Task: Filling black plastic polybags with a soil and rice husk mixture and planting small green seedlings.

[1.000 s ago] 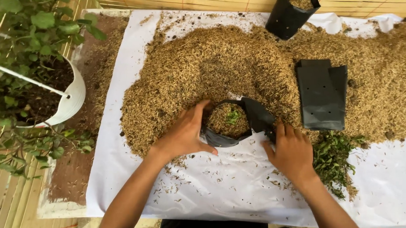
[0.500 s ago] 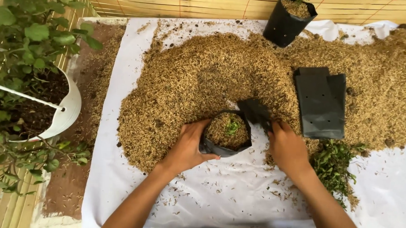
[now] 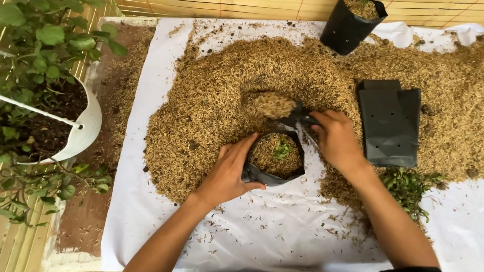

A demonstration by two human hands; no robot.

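Filling a small black grow bag (image 3: pixel 276 159) with husk mix is the step in hand, judging by how things lie: the bag stands open near the front edge of the big heap of tan husk (image 3: pixel 222 81), already nearly full, with a small green seedling (image 3: pixel 281 150) showing in its top.

Far left of the bag, a white pot (image 3: pixel 82 129) of leafy green plants hangs over a slatted surface. The heap and bag rest on a white sheet (image 3: pixel 281 241), which lies over the floor.

Just left of the bag, the left hand (image 3: pixel 230 171) is half open, fingers curved round the bag's left wall and thumb toward its front, steadying it upright. Just above the bag's mouth, a black scoop-like piece (image 3: pixel 294 115) carries a mound of husk (image 3: pixel 269 103). The right hand (image 3: pixel 337 140), just right of the bag, is closed on that piece's rear end, knuckles up.

The next move, as I judge it, calls for tipping this load into the mouth without burying the seedling, while the left hand keeps the soft wall from folding.

Further right of the bag lie flat empty black bags (image 3: pixel 389 123), with a bunch of green cuttings (image 3: pixel 408 187) below them. Behind and to the right, another filled black bag (image 3: pixel 351 21) stands upright.
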